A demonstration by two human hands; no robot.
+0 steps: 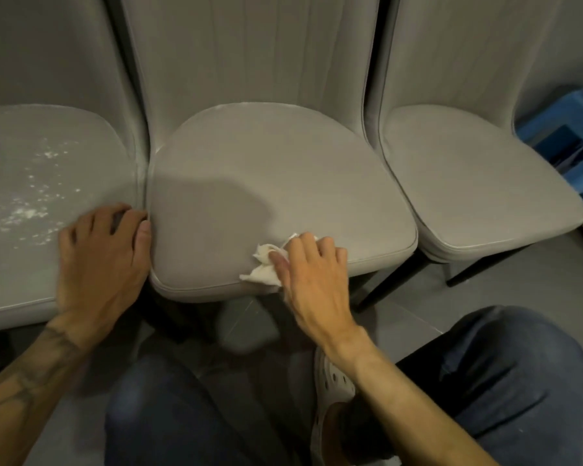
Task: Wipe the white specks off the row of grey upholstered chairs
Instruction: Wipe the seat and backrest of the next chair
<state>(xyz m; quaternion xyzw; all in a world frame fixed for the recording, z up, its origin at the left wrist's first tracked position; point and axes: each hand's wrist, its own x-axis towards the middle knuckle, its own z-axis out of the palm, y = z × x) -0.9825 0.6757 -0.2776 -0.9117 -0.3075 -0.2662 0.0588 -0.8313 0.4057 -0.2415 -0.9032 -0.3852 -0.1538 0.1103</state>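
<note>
Three grey upholstered chairs stand side by side. The left chair (31,146) carries a scatter of white specks (31,203) across its seat. No specks show on the middle chair (266,183) or the right chair (458,183). My right hand (307,274) holds a crumpled white tissue (265,264) against the front edge of the middle seat. My left hand (98,264) rests on the right front corner of the left seat, its fingertips curled into the gap between the two seats. It holds nothing.
A blue plastic stool (566,139) stands at the far right beside the right chair. My knees in dark trousers and a white perforated shoe (330,391) are below, on a grey tiled floor. Black chair legs (394,280) angle down under the seats.
</note>
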